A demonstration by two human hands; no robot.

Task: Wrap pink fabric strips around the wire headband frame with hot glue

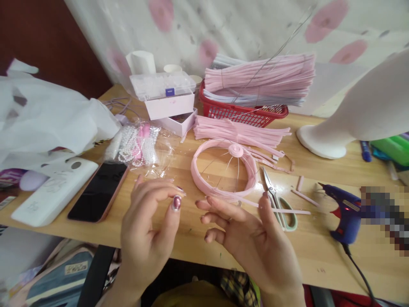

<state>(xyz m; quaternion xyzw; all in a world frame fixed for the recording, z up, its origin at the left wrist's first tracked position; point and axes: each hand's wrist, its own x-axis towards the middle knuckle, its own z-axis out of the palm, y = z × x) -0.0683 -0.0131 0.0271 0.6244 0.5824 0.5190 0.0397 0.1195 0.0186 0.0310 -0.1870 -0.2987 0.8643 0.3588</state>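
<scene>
My left hand [148,226] hovers over the front of the wooden table [179,230], fingers curled toward the thumb with nothing visible between them. My right hand [246,232] is beside it, palm up and fingers spread, holding nothing. Just beyond both hands lies a pink ring-shaped frame [204,181] wrapped in pink pipe cleaners, with thin wire spokes meeting at a small pink disc [235,149]. Green-handled scissors [279,200] lie right of my right thumb. Loose pink pipe cleaners [236,130] are spread behind the ring.
A red basket [243,113] holds bundled pink pipe cleaners. A blue glue gun [347,211] lies at right, cord trailing off the edge. A phone [97,192], white case [53,192], bead bag [137,145], bead boxes [166,94] and white mannequin base [322,140] stand around.
</scene>
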